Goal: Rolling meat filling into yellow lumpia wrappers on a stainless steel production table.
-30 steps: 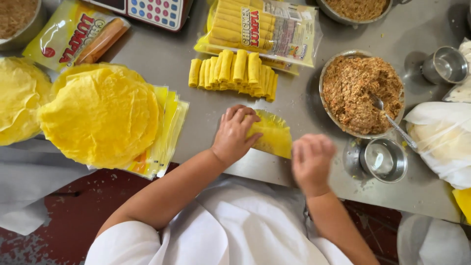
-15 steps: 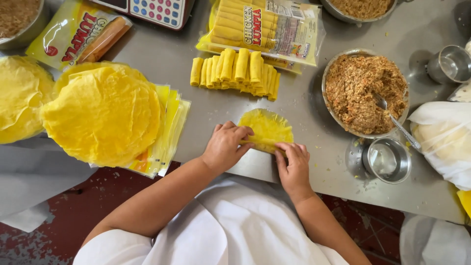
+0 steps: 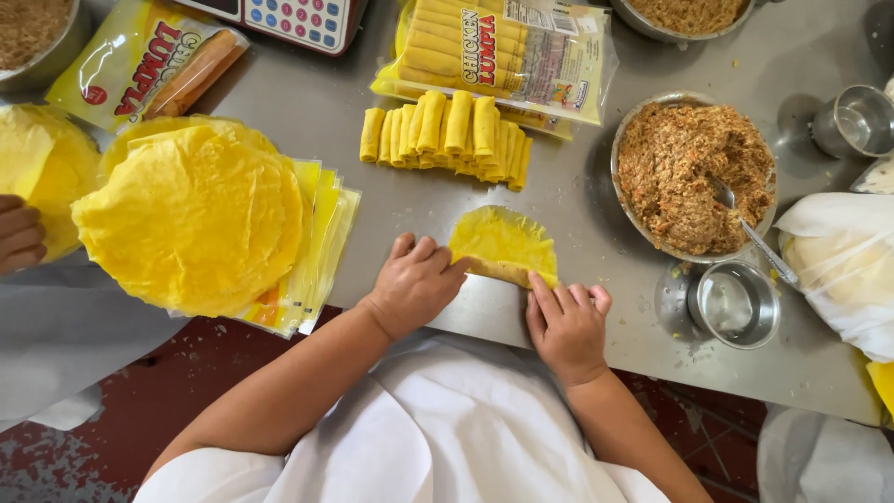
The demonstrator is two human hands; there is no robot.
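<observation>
Nearest the camera, both hands sit on the yellow wrapper [image 3: 503,247] at the near edge of the steel table [image 3: 577,210]. Left hand [image 3: 414,284] is curled w/ fingertips pressed on the wrapper's rolled near-left edge; right hand [image 3: 565,321] lies flatter, fingers on the near-right end of the roll, pinching nothing I can see, just pressing. The wrapper's near side is already folded into a tube; its far half lies flat and open, so this piece looks about halfway rolled, w/ sealing and the ends left as far as I can judge. Just right of the wrapper stands a small steel cup [image 3: 736,303]; beyond that, far-right of the wrapper, a steel bowl of brown minced filling [image 3: 694,168] w/ a spoon [image 3: 754,237] in it, plenty left. Left of the wrapper: a big stack of round yellow wrappers [image 3: 191,219] on plastic sleeves, so lots unrolled yet. Straight beyond the wrapper, a row of finished rolls [image 3: 447,135], approx a dozen-plus done. Behind those, a sealed pack of rolls [image 3: 503,51]. Far left of the wrapper, another person's hand [image 3: 19,233] at the edge.
</observation>
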